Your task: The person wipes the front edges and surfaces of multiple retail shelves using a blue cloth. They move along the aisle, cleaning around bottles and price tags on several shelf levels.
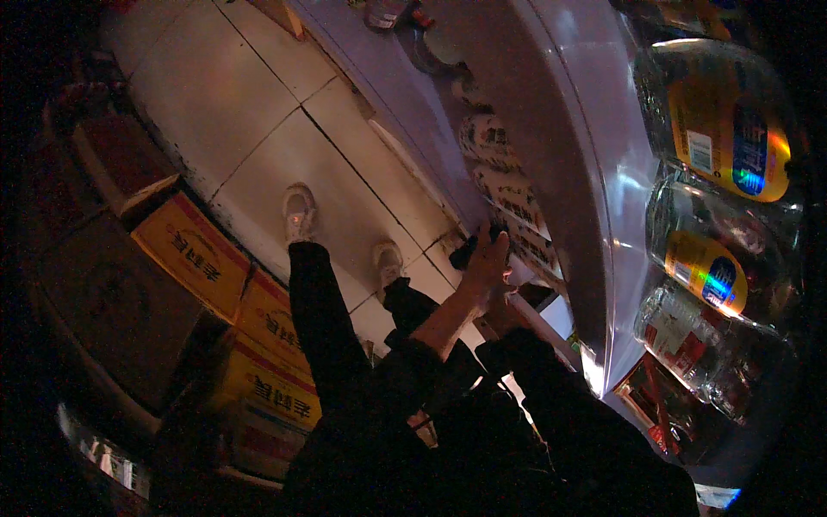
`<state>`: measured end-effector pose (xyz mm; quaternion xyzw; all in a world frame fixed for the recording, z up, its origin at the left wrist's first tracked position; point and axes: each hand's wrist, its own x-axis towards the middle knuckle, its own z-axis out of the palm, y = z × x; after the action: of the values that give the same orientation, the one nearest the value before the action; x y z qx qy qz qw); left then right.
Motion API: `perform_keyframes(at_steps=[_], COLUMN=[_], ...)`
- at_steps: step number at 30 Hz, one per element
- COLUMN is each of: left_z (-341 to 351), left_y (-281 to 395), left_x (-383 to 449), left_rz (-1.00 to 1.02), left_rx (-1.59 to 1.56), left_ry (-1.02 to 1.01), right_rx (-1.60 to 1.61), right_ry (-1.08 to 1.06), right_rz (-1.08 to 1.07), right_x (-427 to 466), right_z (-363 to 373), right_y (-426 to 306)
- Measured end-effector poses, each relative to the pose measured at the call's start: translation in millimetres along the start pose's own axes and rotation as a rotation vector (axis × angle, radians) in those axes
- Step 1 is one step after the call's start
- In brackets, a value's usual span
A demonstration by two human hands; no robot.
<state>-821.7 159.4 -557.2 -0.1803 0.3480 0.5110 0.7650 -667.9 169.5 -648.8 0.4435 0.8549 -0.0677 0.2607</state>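
My left hand (486, 262) reaches into the lower shelf (446, 142) on the right, its fingers beside a small black object (462, 253) too dark to name. Whether the fingers grip that object is not visible. Close by and lower in the picture is my right hand (502, 307), mostly in shadow and partly covered by the left forearm and dark sleeves. Past my fingertips, a row of packages with dark printing (513, 190) lies along the shelf. A pale, flat-sided item (557, 318) sits just right of my right hand.
Above the lower shelf, a shiny upper shelf edge (597, 194) curves past my right side. It carries large clear bottles with yellow labels (707, 271) and a clear bottle with a red-and-white label (678, 342). Stacked yellow cartons (194, 249) line the left of the tiled floor (258, 129).
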Motion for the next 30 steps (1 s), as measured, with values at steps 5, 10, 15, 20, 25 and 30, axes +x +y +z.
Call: perform_keyframes(at_steps=[5, 10, 15, 20, 25, 30], left_z=[19, 32, 24, -22, -48, -82], left_y=[-7, -36, -17, -57, -23, -10], left_x=[2, 15, 5, 34, -3, -22], left_rz=[-0.112, -0.064, -0.138, 0.396, 0.095, 0.122], left_rx=[-0.187, -0.175, -0.368, 0.29, -0.353, -0.406], left_ry=[0.065, -0.081, -0.045, -0.185, -0.028, 0.119], right_rx=[-0.001, 0.028, 0.026, -0.042, 0.396, 0.385], right_ry=[-0.016, -0.069, -0.059, 0.189, 0.388, 0.246], right_rz=[-0.043, 0.089, 0.12, 0.116, 0.449, 0.634], right_x=[-6, -47, -61, -36, -33, -30], right_z=[6, 20, 41, 54, 54, 34], right_y=[14, 43, 64, 82, 91, 73])
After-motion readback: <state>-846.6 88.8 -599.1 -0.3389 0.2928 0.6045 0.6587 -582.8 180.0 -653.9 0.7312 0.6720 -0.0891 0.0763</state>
